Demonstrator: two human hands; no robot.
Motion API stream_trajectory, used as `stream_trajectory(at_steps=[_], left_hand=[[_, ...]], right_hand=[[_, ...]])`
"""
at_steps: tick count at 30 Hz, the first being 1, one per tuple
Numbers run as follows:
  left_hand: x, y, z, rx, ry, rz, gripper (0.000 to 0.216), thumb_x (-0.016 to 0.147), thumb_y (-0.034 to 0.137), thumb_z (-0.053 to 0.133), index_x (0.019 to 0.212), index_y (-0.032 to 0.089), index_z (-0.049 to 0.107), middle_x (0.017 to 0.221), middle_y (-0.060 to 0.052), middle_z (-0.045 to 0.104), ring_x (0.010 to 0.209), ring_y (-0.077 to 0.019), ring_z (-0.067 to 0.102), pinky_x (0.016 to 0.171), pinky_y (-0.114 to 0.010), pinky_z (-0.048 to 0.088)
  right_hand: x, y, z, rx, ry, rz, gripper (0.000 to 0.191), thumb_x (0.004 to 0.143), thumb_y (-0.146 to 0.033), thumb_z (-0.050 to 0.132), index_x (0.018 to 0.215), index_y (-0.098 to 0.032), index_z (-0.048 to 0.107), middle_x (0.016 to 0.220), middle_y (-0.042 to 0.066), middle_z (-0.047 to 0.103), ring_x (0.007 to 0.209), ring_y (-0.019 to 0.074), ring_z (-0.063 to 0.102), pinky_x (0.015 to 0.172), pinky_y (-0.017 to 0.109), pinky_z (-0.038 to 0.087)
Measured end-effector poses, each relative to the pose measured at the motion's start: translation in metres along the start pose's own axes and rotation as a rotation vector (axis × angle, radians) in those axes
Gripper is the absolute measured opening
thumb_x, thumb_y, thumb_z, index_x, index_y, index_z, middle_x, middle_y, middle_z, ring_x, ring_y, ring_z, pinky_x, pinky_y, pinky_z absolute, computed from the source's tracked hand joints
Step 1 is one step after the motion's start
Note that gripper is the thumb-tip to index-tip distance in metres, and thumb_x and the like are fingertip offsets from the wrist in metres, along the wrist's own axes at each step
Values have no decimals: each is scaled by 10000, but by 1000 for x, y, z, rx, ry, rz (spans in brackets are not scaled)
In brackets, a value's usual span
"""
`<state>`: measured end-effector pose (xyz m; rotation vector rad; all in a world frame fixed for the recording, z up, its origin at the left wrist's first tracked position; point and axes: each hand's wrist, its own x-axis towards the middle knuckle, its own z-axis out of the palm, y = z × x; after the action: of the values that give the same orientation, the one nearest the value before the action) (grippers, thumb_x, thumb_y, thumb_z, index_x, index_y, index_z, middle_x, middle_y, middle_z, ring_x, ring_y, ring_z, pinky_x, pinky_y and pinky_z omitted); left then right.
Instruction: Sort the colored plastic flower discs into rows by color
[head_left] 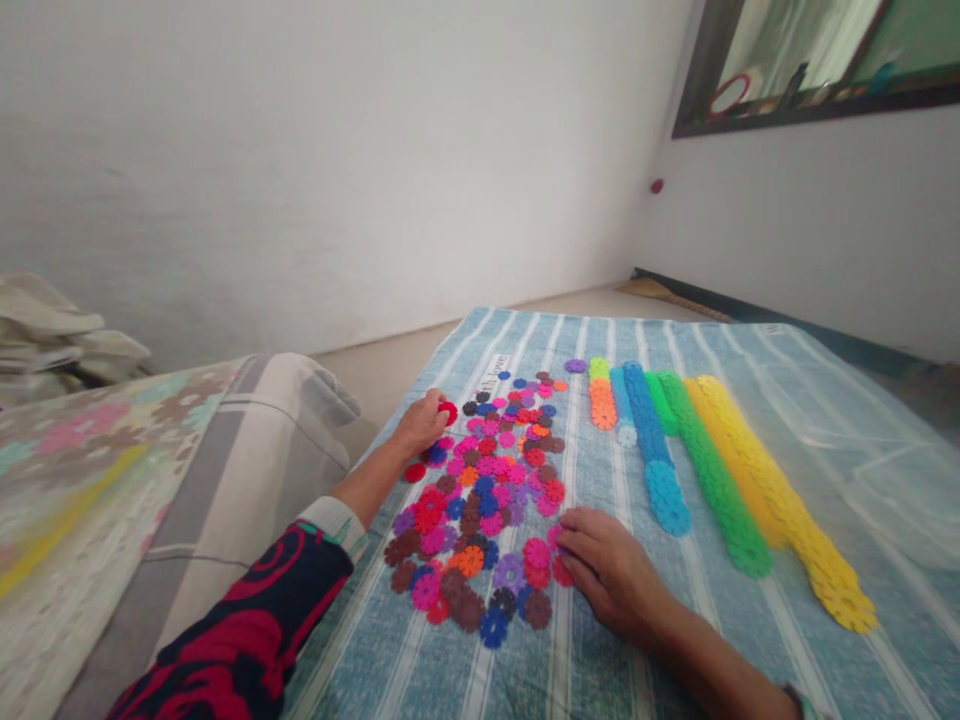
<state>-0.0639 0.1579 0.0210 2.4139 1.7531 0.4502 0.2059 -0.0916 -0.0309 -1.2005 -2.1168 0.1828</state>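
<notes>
The left hand [421, 424] pinches a red disc [449, 411] between closed fingers beside mixed discs [490, 466] on striped cloth [596, 490]; the right hand [619, 572] curls against their edge, its grip partly hidden, unclear.

Soft, diffuse indoor light, mod. bright. White wall [360, 170] reads greyish, a touch darker toward far L. Window [810, 45], top R, has a pale, bright L pane; R pane's dimmer & greenish. Deep shade sits under fabric heap [45, 310], L edge. Pic's soft overall: flower-shaped discs [487, 467] approx. clear mid-frame, fine detail smeared. Milky haze w/ faint glare over striped cloth [360, 660], R side. Wide-angle stretch nr edges; patterned sleeve [255, 610] drawn out, btm L.
</notes>
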Motion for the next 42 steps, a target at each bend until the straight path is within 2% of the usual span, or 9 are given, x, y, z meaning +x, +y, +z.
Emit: stream_trajectory(at_steps=[6,9,15,19,22,25,30,37,42], left_hand=[[0,-2,2,-65,-11,-29,269,789,221,467,1017,184,603,710,6,661,691,-158,626,678,-240,457],[-1,-2,2,-91,17,-22,286,785,244,469,1020,185,622,731,-3,671,708,-165,627,683,-244,459],[-1,-4,1,-81,62,88,257,751,250,479,910,210,677,881,-33,720,869,-194,647,824,-261,466],[-2,-1,-1,-115,63,24,267,735,250,495,915,209,688,853,-20,723,838,-188,651,795,-253,480],[-7,3,-10,-268,3,-66,295,715,272,516,943,182,680,738,0,692,647,-159,635,650,-252,491],[-16,9,-24,-498,-123,-135,298,693,317,565,932,165,658,610,27,631,518,-133,586,492,-225,428],[-27,20,-40,-664,-228,-161,270,648,338,629,860,173,594,540,56,565,489,-119,560,443,-211,367],[-6,41,-21,-741,-194,-83,254,650,332,658,827,185,548,534,62,589,475,-109,552,451,-206,367],[31,78,2,-728,-129,-12,182,681,267,620,837,176,598,543,49,605,485,-116,564,479,-218,413]], right_hand=[[-1,0,1,6,-6,12,240,924,-180,452,1024,-179,670,1082,127,673,1001,236,626,885,404,525],[0,0,0,13,1,12,233,921,-177,460,1027,-182,668,1074,124,674,998,235,627,889,401,522],[2,-2,0,22,3,17,193,918,-177,487,992,-189,665,1035,108,679,988,220,628,894,375,518],[3,-3,-1,22,3,32,196,915,-171,484,983,-186,668,1035,109,678,992,225,627,889,379,521],[2,-3,-1,18,-4,22,210,916,-167,470,983,-185,668,1051,118,677,981,226,631,874,382,529],[0,-2,1,14,11,10,214,917,-172,464,979,-192,668,1057,120,676,977,226,634,866,381,533],[0,-2,1,16,19,11,200,916,-168,469,963,-198,660,1047,113,672,985,226,627,871,380,528],[3,-2,2,42,9,27,198,914,-164,461,960,-190,652,1028,102,666,973,220,611,873,373,512],[6,-3,5,60,24,38,164,890,-156,476,914,-202,632,986,81,659,956,211,603,861,351,499]])
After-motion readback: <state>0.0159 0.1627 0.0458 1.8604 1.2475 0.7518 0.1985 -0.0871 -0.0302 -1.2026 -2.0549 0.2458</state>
